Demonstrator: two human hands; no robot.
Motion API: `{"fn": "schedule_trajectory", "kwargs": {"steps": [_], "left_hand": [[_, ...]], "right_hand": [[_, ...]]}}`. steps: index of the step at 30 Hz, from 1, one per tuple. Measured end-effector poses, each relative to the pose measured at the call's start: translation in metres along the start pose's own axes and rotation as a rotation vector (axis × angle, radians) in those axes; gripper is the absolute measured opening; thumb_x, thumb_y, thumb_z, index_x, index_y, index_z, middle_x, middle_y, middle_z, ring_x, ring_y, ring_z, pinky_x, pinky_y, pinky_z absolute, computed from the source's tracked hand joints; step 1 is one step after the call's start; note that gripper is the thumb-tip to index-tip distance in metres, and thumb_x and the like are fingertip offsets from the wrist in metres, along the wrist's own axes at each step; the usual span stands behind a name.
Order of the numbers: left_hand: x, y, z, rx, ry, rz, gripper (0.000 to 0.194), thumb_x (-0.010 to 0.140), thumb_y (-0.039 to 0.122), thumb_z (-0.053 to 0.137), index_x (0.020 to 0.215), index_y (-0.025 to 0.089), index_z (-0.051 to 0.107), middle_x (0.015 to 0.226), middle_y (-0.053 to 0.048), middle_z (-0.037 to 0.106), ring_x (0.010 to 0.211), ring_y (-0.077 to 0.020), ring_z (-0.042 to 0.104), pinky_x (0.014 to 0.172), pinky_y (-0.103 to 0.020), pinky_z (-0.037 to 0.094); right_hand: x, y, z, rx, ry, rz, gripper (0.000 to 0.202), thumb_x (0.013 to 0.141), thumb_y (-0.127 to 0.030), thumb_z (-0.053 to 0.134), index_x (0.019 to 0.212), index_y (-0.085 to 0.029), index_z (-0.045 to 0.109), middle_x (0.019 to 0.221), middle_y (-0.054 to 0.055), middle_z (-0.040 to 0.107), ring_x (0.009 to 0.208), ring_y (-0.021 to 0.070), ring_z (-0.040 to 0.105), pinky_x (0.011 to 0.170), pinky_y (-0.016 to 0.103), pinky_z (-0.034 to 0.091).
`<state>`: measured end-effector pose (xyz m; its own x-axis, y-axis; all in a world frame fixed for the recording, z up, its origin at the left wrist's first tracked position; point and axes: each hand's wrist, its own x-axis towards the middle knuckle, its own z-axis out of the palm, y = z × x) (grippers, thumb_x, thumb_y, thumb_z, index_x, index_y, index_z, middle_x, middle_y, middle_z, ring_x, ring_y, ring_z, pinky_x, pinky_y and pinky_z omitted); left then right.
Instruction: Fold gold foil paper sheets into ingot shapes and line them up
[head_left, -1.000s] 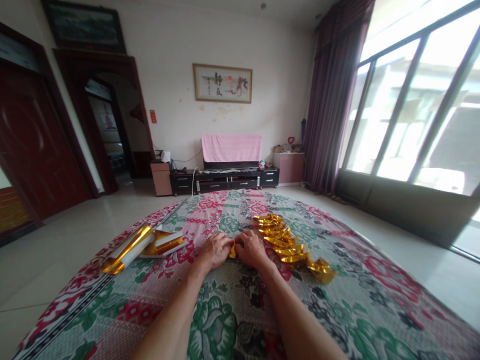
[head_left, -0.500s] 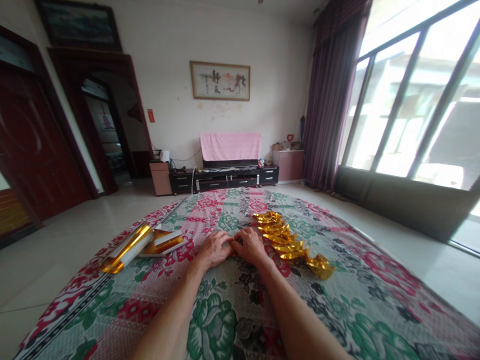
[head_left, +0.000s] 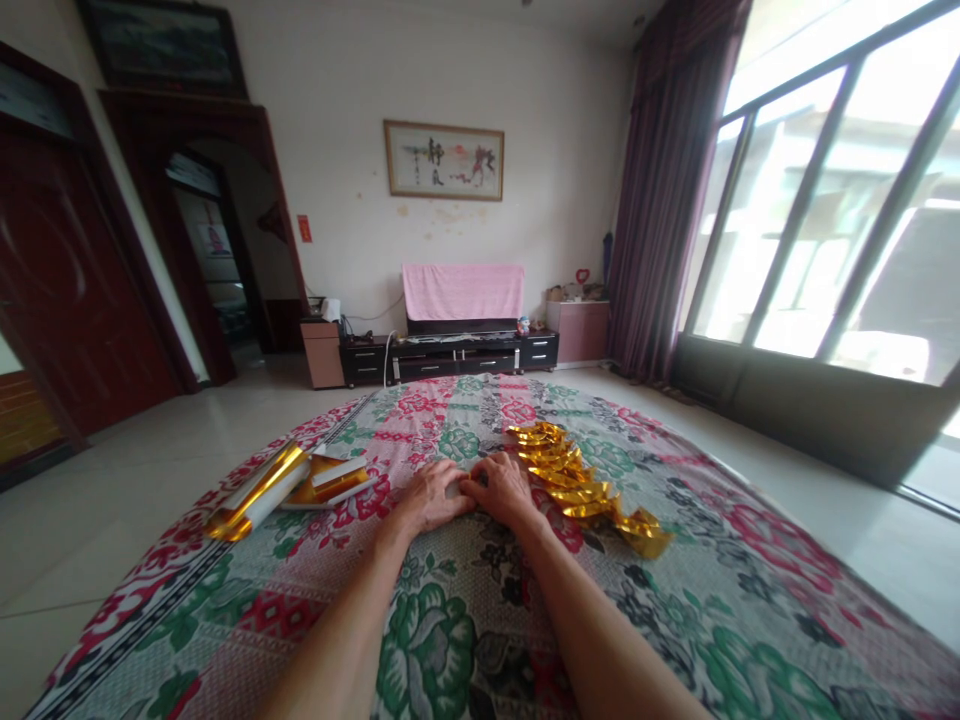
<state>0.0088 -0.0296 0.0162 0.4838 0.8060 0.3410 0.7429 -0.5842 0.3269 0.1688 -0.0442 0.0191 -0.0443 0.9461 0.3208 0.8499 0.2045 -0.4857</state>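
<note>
Over the middle of the cloth, my left hand (head_left: 437, 494) and my right hand (head_left: 501, 487) meet with fingertips close together. Both are closed on a small piece of foil paper (head_left: 454, 488), of which only a pale bit shows; the fingers hide the rest. Right of my right hand lies a slanting row of folded gold foil pieces (head_left: 577, 480), crinkled and overlapping. To the left of my left hand, curled sheets of gold foil paper (head_left: 270, 490) with white backs rest beside a smaller loose pile of gold and white sheets (head_left: 330, 482).
A flowered cloth (head_left: 427, 650) in red, green and grey covers the rounded surface under my hands. Beyond it stand a low black cabinet (head_left: 427, 370) and a screen under a pink cloth (head_left: 465, 292). A purple curtain (head_left: 660, 200) and large windows are at the right.
The hands stay together in the same place, with only slight finger movement. The whole view has shifted a little; the foil pieces and sheets lie as before.
</note>
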Motion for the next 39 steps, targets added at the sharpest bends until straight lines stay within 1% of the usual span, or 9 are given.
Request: {"fn": "schedule_trajectory", "kwargs": {"steps": [4, 9, 15, 19, 23, 29, 34, 37, 39], "left_hand": [[0.0, 0.001, -0.001, -0.006, -0.002, 0.004, 0.041, 0.07, 0.043, 0.062, 0.106, 0.022, 0.062, 0.112, -0.005, 0.057, 0.104, -0.0208, 0.052, 0.095, -0.033, 0.04], [0.001, 0.001, 0.002, -0.01, 0.036, -0.01, 0.042, 0.066, 0.041, 0.065, 0.102, 0.021, 0.062, 0.107, -0.006, 0.059, 0.101, -0.0208, 0.054, 0.091, -0.032, 0.042], [0.001, 0.001, 0.003, -0.038, 0.051, -0.03, 0.041, 0.065, 0.04, 0.065, 0.1, 0.02, 0.061, 0.106, -0.006, 0.06, 0.101, -0.0213, 0.054, 0.092, -0.032, 0.042], [0.001, 0.002, 0.003, -0.052, 0.054, -0.062, 0.043, 0.064, 0.04, 0.064, 0.101, 0.018, 0.059, 0.109, -0.008, 0.059, 0.103, -0.0223, 0.053, 0.093, -0.033, 0.041], [0.001, 0.003, 0.003, -0.06, 0.049, -0.091, 0.053, 0.064, 0.041, 0.064, 0.109, 0.016, 0.055, 0.116, -0.011, 0.057, 0.108, -0.0243, 0.052, 0.095, -0.035, 0.039], [0.001, 0.004, 0.001, -0.051, 0.012, -0.105, 0.061, 0.064, 0.042, 0.064, 0.117, 0.016, 0.051, 0.122, -0.011, 0.054, 0.114, -0.024, 0.048, 0.099, -0.035, 0.035], [0.0, 0.007, -0.001, -0.028, 0.003, -0.102, 0.061, 0.064, 0.042, 0.064, 0.117, 0.015, 0.051, 0.122, -0.011, 0.053, 0.113, -0.024, 0.048, 0.099, -0.034, 0.036], [0.001, 0.006, -0.001, -0.022, -0.001, -0.086, 0.058, 0.065, 0.041, 0.064, 0.115, 0.013, 0.052, 0.119, -0.011, 0.054, 0.111, -0.0241, 0.05, 0.097, -0.034, 0.037], [0.001, 0.005, 0.0, -0.024, 0.001, -0.08, 0.056, 0.064, 0.041, 0.064, 0.113, 0.015, 0.054, 0.118, -0.011, 0.055, 0.109, -0.024, 0.05, 0.096, -0.034, 0.038]], "right_hand": [[0.003, 0.003, 0.002, -0.009, 0.009, -0.007, 0.026, 0.07, -0.047, 0.063, 0.082, -0.025, 0.066, 0.097, 0.004, 0.054, 0.094, 0.0206, 0.048, 0.08, 0.031, 0.033], [0.009, 0.011, 0.007, -0.019, 0.051, -0.04, 0.029, 0.067, -0.049, 0.065, 0.08, -0.024, 0.066, 0.093, 0.004, 0.054, 0.09, 0.0198, 0.049, 0.077, 0.029, 0.034], [0.013, 0.012, 0.004, -0.012, 0.045, -0.063, 0.027, 0.067, -0.047, 0.065, 0.078, -0.023, 0.067, 0.089, 0.004, 0.055, 0.087, 0.0179, 0.05, 0.074, 0.026, 0.035], [0.013, 0.008, 0.001, -0.046, 0.038, -0.057, 0.026, 0.07, -0.047, 0.063, 0.075, -0.022, 0.068, 0.086, 0.004, 0.055, 0.084, 0.0168, 0.051, 0.073, 0.026, 0.035], [0.016, 0.005, 0.001, -0.096, 0.037, -0.035, 0.026, 0.072, -0.048, 0.061, 0.075, -0.023, 0.068, 0.085, 0.004, 0.056, 0.082, 0.0168, 0.051, 0.073, 0.026, 0.035], [0.02, 0.006, 0.005, -0.166, 0.046, 0.002, 0.03, 0.076, -0.049, 0.055, 0.074, -0.022, 0.068, 0.086, 0.004, 0.055, 0.083, 0.0174, 0.05, 0.071, 0.026, 0.035], [0.022, 0.006, 0.006, -0.204, 0.043, -0.013, 0.034, 0.077, -0.051, 0.052, 0.072, -0.021, 0.066, 0.083, 0.005, 0.055, 0.082, 0.0183, 0.049, 0.069, 0.027, 0.035], [0.023, 0.001, 0.006, -0.245, 0.03, 0.0, 0.033, 0.079, -0.049, 0.049, 0.076, -0.02, 0.066, 0.088, 0.007, 0.055, 0.085, 0.0206, 0.049, 0.067, 0.028, 0.036], [0.023, -0.002, 0.005, -0.264, 0.02, 0.011, 0.032, 0.08, -0.046, 0.048, 0.079, -0.02, 0.066, 0.092, 0.008, 0.055, 0.088, 0.022, 0.049, 0.067, 0.029, 0.037]]}}
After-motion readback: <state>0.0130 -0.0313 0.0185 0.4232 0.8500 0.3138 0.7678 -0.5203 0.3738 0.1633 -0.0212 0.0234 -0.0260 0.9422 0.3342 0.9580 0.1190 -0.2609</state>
